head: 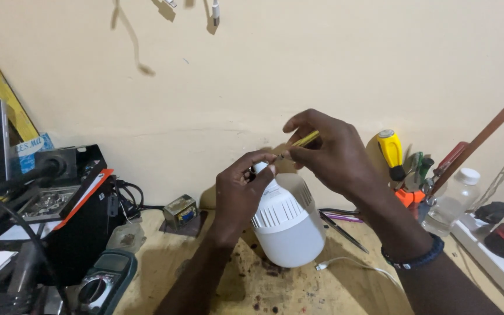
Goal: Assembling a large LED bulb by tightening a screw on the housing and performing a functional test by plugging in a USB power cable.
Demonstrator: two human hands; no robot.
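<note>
A large white lamp bulb (pixel 287 227) with a ribbed collar stands dome-down on the wooden bench, its base end tilted up. My left hand (pixel 241 192) grips its neck from the left, fingers curled round the top. My right hand (pixel 328 153) hovers just above it and pinches a thin yellow-handled tool (pixel 304 140), a small screwdriver by its look, whose tip points down-left at the bulb's base. The tip itself is hidden between my fingers. A dark beaded band sits on my right wrist.
Left of the bulb are a small transformer (pixel 180 211), a multimeter (pixel 103 284) and black equipment with cables (pixel 59 198). At right stand a clear plastic bottle (pixel 451 201), a yellow-handled tool (pixel 392 153), a hacksaw frame (pixel 476 143) and a white cable (pixel 357 265).
</note>
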